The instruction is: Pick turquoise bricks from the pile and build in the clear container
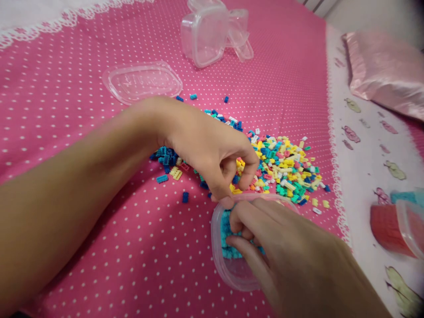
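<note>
My left hand [212, 150] reaches across the pink dotted cloth, its fingers curled in a pinch over a heap of tiny coloured bricks [285, 170], right above the rim of a small clear tub [220, 260]. What the pinch holds is too small to make out. The tub holds a layer of light-blue bricks [227, 234]. My right hand [285, 256] covers the tub's near side, fingers bent over its rim and into it, gripping it. Loose blue bricks [165, 157] lie behind my left wrist.
A clear lid [142, 81] lies at the back. Several empty clear tubs [212, 33] are stacked behind it. At the right, a lidded tub of red bricks [394, 229] and a pink satin pillow [384, 70] rest on a white patterned sheet [364, 168].
</note>
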The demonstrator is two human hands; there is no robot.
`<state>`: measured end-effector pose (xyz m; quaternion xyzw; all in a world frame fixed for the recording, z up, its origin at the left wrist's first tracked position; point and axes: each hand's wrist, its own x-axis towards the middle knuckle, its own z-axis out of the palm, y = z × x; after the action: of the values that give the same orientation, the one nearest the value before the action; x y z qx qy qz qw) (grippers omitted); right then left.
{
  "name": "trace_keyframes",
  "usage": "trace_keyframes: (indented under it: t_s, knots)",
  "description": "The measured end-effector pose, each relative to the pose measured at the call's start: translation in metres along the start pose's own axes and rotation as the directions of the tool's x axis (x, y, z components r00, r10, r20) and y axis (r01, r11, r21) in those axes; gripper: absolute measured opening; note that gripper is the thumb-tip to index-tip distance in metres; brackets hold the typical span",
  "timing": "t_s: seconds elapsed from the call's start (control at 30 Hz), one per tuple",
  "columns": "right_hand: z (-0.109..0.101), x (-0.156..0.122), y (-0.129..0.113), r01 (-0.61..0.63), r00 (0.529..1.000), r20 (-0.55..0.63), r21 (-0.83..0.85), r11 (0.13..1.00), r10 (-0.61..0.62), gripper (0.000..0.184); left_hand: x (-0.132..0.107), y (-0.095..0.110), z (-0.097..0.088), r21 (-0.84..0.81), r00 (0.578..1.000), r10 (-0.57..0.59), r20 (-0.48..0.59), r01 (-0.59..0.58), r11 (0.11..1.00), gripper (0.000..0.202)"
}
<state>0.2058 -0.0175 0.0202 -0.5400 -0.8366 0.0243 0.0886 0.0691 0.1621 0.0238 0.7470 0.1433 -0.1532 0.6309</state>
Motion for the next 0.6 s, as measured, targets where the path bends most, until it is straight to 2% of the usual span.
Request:
trace_keyframes:
  t_s: [0.1,0.23,0.3,0.37,0.4,0.5,0.53,0.6]
  knots:
    - [-0.009,-0.003,0.005,-0.022,1.000,-0.018,0.048,0.999,0.023,0.014,0.000,0.000,0.001,-0.028,1.000,-0.010,-0.027,0.009,1.000,0.020]
    - [-0.030,-0.014,0.025,-0.114,0.986,-0.109,0.126,0.985,0.128,0.012,-0.001,0.001,-0.001,0.043,0.999,-0.006,0.049,0.004,0.999,0.024]
    - [-0.037,-0.019,0.042,-0.205,0.961,-0.163,0.126,0.971,0.224,0.008,-0.002,0.001,-0.003,0.104,0.997,0.011,0.081,-0.020,0.994,0.029]
    - [-0.036,-0.021,0.062,-0.321,0.904,-0.239,0.165,0.933,0.354,0.013,-0.003,0.001,-0.005,0.142,0.993,0.044,0.110,-0.060,0.988,0.037]
    - [-0.033,-0.021,0.073,-0.366,0.859,-0.287,0.233,0.901,0.423,0.012,-0.004,0.001,-0.006,0.149,0.990,0.058,0.127,-0.077,0.986,0.041]
    - [-0.013,-0.015,0.104,-0.385,0.693,-0.445,0.437,0.813,0.568,0.008,-0.005,0.000,-0.008,0.162,0.988,0.079,0.134,-0.100,0.982,0.047]
    - [-0.006,-0.012,0.112,-0.390,0.672,-0.461,0.444,0.806,0.579,0.008,-0.005,-0.001,-0.008,0.169,0.987,0.085,0.134,-0.107,0.980,0.047]
    - [0.005,-0.007,0.122,-0.393,0.669,-0.458,0.451,0.802,0.585,0.006,-0.005,-0.001,-0.008,0.147,0.988,0.081,0.130,-0.100,0.984,0.048]
